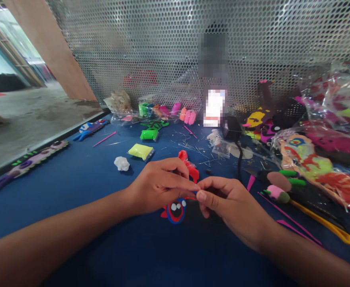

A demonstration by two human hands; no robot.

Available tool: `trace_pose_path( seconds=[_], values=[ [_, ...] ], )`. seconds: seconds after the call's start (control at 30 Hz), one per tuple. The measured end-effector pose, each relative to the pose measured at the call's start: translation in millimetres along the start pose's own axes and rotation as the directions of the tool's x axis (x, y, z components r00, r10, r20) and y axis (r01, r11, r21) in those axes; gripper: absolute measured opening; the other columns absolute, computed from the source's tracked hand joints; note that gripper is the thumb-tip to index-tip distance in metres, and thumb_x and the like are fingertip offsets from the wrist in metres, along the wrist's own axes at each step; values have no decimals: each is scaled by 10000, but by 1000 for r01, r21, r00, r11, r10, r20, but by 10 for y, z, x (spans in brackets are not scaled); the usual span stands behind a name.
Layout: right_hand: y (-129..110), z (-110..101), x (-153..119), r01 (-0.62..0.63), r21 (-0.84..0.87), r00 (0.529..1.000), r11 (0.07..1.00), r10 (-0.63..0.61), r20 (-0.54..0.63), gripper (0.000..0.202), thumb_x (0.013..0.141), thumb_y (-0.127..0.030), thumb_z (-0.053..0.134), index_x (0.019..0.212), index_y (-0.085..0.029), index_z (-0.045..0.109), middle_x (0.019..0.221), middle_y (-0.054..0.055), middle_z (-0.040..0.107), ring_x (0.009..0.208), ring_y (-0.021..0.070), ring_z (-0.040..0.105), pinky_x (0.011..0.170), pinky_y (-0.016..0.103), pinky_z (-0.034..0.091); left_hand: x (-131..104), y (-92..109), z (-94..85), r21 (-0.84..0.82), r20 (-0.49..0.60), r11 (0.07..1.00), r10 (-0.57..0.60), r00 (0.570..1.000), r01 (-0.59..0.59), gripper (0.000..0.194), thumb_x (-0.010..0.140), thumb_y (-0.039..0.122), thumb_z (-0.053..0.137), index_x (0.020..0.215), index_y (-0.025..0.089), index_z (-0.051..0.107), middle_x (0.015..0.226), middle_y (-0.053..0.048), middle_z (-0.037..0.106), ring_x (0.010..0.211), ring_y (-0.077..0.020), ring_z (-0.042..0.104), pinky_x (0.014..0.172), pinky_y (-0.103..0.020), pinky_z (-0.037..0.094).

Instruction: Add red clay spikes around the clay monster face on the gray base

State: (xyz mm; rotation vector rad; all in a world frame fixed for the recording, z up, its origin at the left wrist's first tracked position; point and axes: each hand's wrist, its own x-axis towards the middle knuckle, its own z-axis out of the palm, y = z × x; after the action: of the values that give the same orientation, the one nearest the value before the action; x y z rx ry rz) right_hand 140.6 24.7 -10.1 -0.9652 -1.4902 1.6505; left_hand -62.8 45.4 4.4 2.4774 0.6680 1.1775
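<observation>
A small blue and red clay figure with a round dark face and white eyes shows just below my hands, low over the blue table. My left hand reaches in from the left, its fingertips closed on the figure's blue and red edge. My right hand pinches the same edge between thumb and forefinger, touching the left fingertips. Fingers cover much of this part. Right behind the hands lies red clay in a clear wrapper.
White clay, a yellow clay packet and a green packet lie left of centre. Scattered wires lie behind. A phone leans on the perforated metal panel. Clay figures, pink tools and plastic bags crowd the right.
</observation>
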Motion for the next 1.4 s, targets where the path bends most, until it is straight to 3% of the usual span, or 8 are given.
trace_pose_path(
  seconds=[0.2, 0.3, 0.43, 0.6, 0.87, 1.07, 1.27, 1.4],
  values=[
    [-49, -56, 38, 15, -92, 1000, 996, -16, -2, 159, 810, -349, 698, 840, -193, 688, 680, -23, 594, 595, 96, 539, 593, 245, 422, 30, -1, -60, 12, 73, 998, -58, 996, 57, 210, 793, 222, 718, 1000, 193, 720, 858, -42, 658, 725, -107, 614, 614, -206, 505],
    [-32, -157, 100, 70, -12, 990, 997, -71, -122, 143, 795, -327, 717, 839, -193, 690, 695, -15, 609, 611, 97, 547, 599, 242, 438, 65, 17, -104, 99, 137, 975, -210, 968, 198, 235, 846, 286, 651, 1056, 185, 681, 809, -19, 664, 658, -98, 592, 581, -203, 473],
    [-13, -296, 181, 118, 147, 961, 982, -76, -266, 146, 776, -283, 732, 875, -183, 691, 733, 5, 643, 638, 101, 568, 597, 240, 458, 63, 75, -117, 381, 271, 856, -465, 843, 349, 334, 871, 495, 550, 1063, 242, 653, 806, -4, 674, 671, -149, 617, 571, -247, 436],
    [2, -309, 216, 102, 72, 968, 992, -82, -238, 216, 818, -307, 684, 982, -168, 686, 805, 39, 683, 673, 127, 615, 599, 273, 498, -25, 177, -16, 584, 354, 743, -594, 722, 325, 548, 823, 656, 494, 1205, 269, 567, 1062, -65, 642, 939, -292, 620, 716, -371, 468],
    [-28, -287, 176, 94, -242, 982, 966, -129, -137, 224, 812, -358, 675, 927, -168, 648, 844, 56, 713, 743, 167, 675, 662, 303, 552, -32, 292, 88, 578, 374, 748, -598, 709, 326, 519, 815, 578, 564, 1215, 248, 547, 1080, -72, 635, 1027, -329, 562, 816, -453, 460],
    [-32, -286, 115, 124, -512, 973, 850, -204, -104, 174, 848, -342, 623, 918, -191, 671, 865, 35, 704, 742, 162, 652, 702, 304, 525, -44, 309, 64, 521, 339, 750, -620, 708, 407, 506, 787, 516, 618, 1218, 260, 549, 1148, -71, 639, 1052, -322, 576, 804, -409, 464],
    [-41, -254, 73, 103, -604, 970, 791, -214, -116, 176, 858, -304, 601, 994, -203, 648, 931, 50, 713, 854, 202, 669, 758, 344, 522, 4, 330, 0, 416, 318, 745, -656, 684, 521, 505, 788, 465, 614, 1241, 266, 516, 1038, -46, 679, 873, -253, 643, 636, -295, 447],
    [-38, -242, 70, 103, -634, 964, 766, -235, -128, 162, 854, -272, 595, 994, -206, 643, 936, 53, 708, 875, 211, 665, 775, 359, 513, 2, 297, -16, 455, 300, 760, -621, 724, 464, 456, 798, 417, 589, 1216, 242, 540, 963, -55, 673, 882, -252, 631, 645, -285, 436]
  ],
)
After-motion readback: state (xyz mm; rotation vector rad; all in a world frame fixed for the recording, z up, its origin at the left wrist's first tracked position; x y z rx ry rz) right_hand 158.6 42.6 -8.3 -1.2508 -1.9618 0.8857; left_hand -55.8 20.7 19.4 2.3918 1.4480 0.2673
